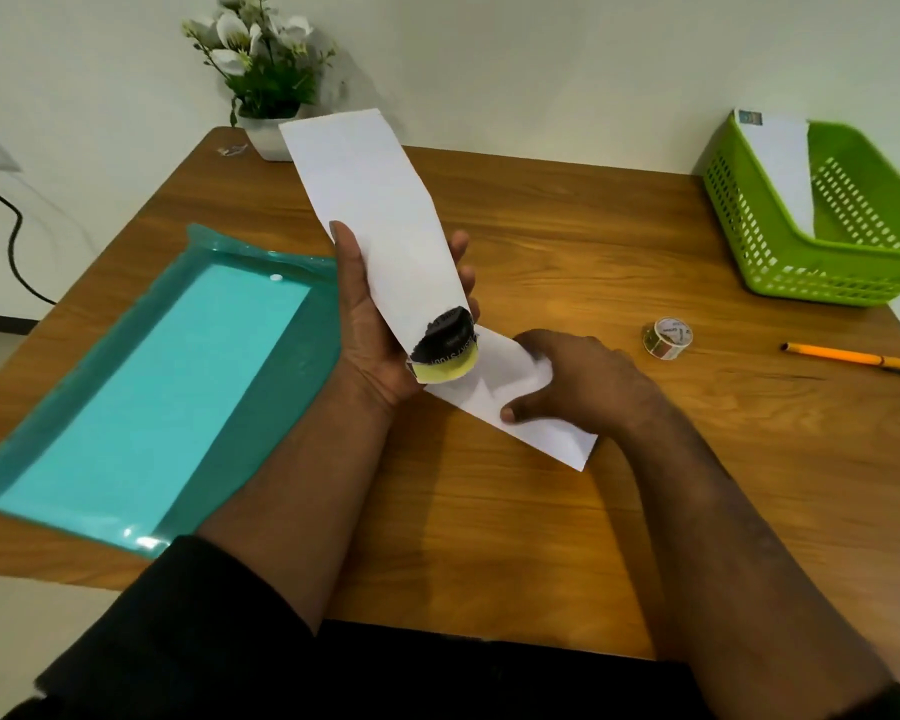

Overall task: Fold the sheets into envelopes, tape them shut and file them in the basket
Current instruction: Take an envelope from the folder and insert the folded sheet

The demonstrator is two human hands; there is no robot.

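Holding a folded white envelope (380, 220) upright off the wooden table (567, 226), the left hand (380, 324) wraps thumb and fingers round its lower end, where a black-and-yellow tape piece (445, 350) sits, probably so the seal can be checked or pressed. The right hand (578, 379) rests on a second folded sheet (520, 407) lying flat, thumb pinching its near edge, seemingly to keep the folds from springing open. The green basket (822, 272), one envelope already filed, stands far right, the tape roll (668, 337) within reach.
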